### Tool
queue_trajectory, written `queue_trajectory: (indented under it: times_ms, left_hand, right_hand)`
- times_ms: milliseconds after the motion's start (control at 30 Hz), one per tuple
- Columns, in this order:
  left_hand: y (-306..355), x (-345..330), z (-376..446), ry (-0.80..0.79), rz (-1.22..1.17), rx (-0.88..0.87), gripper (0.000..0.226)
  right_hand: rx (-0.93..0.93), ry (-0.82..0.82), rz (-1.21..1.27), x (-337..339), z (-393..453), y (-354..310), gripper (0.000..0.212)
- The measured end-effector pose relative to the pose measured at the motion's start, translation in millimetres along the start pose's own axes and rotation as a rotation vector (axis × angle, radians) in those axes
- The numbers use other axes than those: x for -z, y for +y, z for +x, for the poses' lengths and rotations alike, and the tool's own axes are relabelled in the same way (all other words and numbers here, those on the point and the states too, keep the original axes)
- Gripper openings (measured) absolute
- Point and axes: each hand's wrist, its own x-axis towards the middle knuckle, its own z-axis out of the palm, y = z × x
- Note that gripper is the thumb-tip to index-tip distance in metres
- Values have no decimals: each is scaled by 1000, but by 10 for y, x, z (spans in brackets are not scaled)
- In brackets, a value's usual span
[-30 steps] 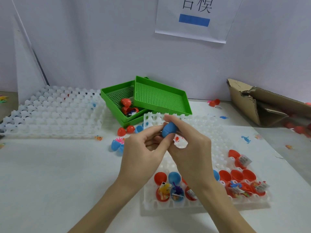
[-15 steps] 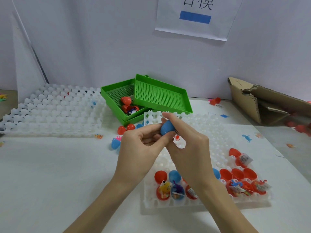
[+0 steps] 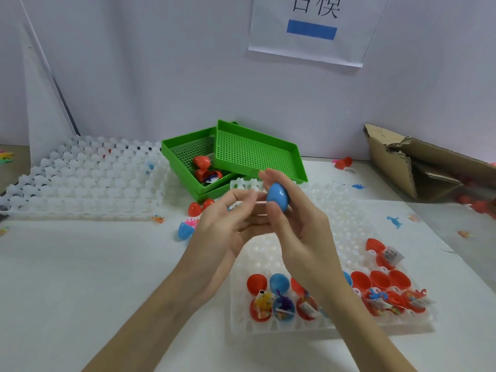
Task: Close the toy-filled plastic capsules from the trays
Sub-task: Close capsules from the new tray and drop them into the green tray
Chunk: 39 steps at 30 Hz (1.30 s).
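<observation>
The fingers (image 3: 264,176) of the right hand (image 3: 303,232) curl round a closed blue capsule (image 3: 278,196), thumb below and fingertips above, holding it in the air over the far part of the near white tray (image 3: 349,210). The left hand (image 3: 225,226) sits just beside it, fingers loosely bent and slightly blurred, holding nothing; its fingertips come close to the capsule, but whether they touch it cannot be told.

Below the wrists, at the near edge of that tray, stand open capsule halves: a red half (image 3: 256,283) and a blue half (image 3: 279,282), with toy-filled halves (image 3: 281,308) in the row in front of them. To the right sit more red halves (image 3: 381,280), some carrying small packets and toys.

Past the hands, two green mesh trays (image 3: 255,154) lie stacked askew on the bench (image 3: 80,277); the lower one holds red capsules (image 3: 202,162). Just in front of them lie two red pieces (image 3: 200,206) and a blue half (image 3: 185,230) beside a pink toy. A stack of white trays (image 3: 80,178) lies on the left, a torn cardboard box (image 3: 418,167) on the right, and a paper sign (image 3: 314,28) hangs on the wall.
</observation>
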Motion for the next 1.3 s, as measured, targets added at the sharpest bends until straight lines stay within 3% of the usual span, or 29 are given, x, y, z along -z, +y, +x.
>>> queue_trajectory:
  times_ms: [233,367,667,1067,1167,1300]
  left_hand:
    - [-47,-38,-58,-12,463,-451,37]
    - [-30,-29,-78,25,716,-553,39]
    - [-8,-59,-137,46,872,-735,34]
    - [-91,-63,-136,34,774,-681,32]
    - [-108,-26,-71,-44,605,-477,34]
    - [-66,5,-35,-94,232,-195,40]
  right_hand:
    - [-206,-176,642,26,11,-160,49]
    - [-219,-299,715,27,9,-179,51]
    - [-212,-379,809,47,28,-211,52]
    - [-178,-301,719,57,14,-226,41]
    - [-136,-182,510,37,21,-222,39]
    - [3,-10,33,-26,-3,-115,46]
